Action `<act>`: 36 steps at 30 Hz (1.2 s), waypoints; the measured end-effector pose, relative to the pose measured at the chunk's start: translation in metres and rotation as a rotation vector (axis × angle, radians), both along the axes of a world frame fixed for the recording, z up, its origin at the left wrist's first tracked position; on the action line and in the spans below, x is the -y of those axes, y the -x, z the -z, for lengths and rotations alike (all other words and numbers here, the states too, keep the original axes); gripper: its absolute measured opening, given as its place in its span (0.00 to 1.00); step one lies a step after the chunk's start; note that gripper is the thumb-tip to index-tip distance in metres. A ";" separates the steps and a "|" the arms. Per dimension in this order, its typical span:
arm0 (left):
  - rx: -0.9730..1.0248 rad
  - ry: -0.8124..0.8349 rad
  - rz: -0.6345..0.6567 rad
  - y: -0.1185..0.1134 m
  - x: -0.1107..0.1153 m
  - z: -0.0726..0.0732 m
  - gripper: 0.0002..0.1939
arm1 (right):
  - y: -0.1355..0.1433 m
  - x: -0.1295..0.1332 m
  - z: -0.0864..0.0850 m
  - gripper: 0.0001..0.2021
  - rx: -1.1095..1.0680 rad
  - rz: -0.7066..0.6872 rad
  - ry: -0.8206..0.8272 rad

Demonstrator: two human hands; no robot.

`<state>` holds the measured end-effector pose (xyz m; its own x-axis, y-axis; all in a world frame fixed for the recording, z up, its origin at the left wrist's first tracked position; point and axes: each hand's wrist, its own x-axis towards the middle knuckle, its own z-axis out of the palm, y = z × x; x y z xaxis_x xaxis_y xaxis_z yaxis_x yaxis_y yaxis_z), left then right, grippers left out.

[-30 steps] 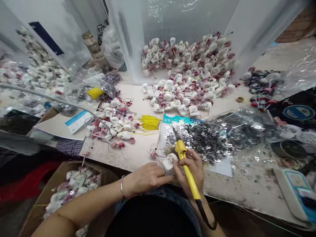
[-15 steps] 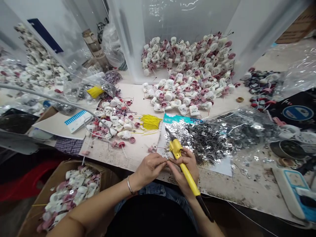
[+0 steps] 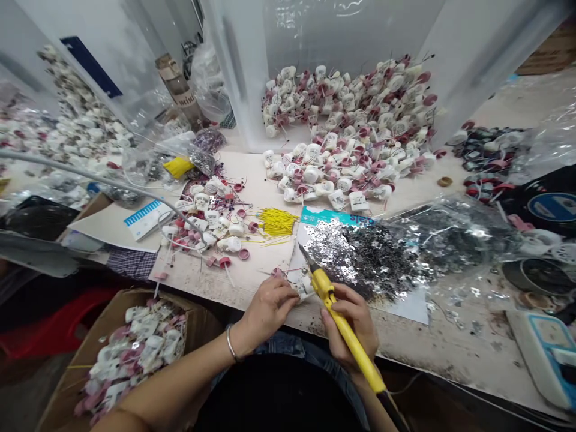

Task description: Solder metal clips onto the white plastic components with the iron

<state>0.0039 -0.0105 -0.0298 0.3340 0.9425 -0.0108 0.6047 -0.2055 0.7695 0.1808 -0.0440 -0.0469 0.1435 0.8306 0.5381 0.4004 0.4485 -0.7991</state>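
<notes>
My right hand (image 3: 353,321) is closed around a yellow soldering iron (image 3: 348,333), whose dark tip points up and left over the near edge of a pile of small metal pieces (image 3: 360,252). Left of it, my left hand (image 3: 270,303) has its fingers bent together around a small white part (image 3: 302,289) at the table's front edge. A pink piece (image 3: 278,273) shows just beyond those fingers. Yellow wires (image 3: 276,222) lie in a bundle farther back, beside a heap of white and pink parts (image 3: 229,228).
A large heap of white and pink parts (image 3: 342,132) stands at the back. The cardboard box (image 3: 63,372) at lower left holds more. A blue-and-white device (image 3: 537,354) sits at right. A grey cable (image 3: 90,174) crosses the left side.
My hands have moved apart. My right hand and the soldering iron have shifted right and down. The white part now shows more clearly by my left fingertips, and the view has shifted slightly.
</notes>
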 end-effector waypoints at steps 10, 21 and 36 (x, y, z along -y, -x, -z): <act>0.043 0.328 -0.034 0.000 -0.013 -0.009 0.06 | -0.051 0.058 -0.039 0.15 0.213 -0.118 0.135; 0.033 0.315 0.049 0.001 -0.020 -0.009 0.07 | -0.054 0.056 -0.043 0.23 0.402 -0.256 0.035; -0.003 0.338 0.092 -0.001 -0.025 -0.012 0.07 | -0.053 0.052 -0.057 0.19 0.612 -0.284 -0.045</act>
